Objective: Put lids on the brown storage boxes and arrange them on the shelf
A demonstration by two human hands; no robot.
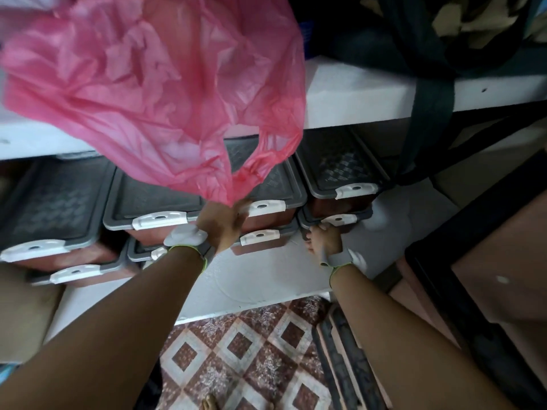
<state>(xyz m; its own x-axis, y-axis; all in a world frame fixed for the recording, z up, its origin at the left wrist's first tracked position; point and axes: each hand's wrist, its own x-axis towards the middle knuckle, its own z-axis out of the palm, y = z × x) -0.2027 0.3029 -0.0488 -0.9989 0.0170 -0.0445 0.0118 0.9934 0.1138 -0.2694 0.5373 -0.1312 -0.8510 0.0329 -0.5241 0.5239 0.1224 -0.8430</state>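
Several brown storage boxes with grey lids and white clasps stand stacked in twos on the lower white shelf [266, 279]. My left hand [222, 223] grips the handles of a pink plastic bag [154, 84], which billows up over the upper shelf and hides part of the middle boxes. My right hand [324, 241] holds the front edge of the lower right box [334, 220], fingers curled at its lid rim. A lidded box [340, 170] sits on top of that one. The middle stack [266, 229] stands just right of my left hand.
An upper white shelf [370, 90] carries a dark bag whose strap [429, 119] hangs down at the right. A dark-framed brown piece of furniture [488, 276] stands at the right. Cardboard [23, 315] sits at lower left. Patterned floor tiles [251, 350] lie below.
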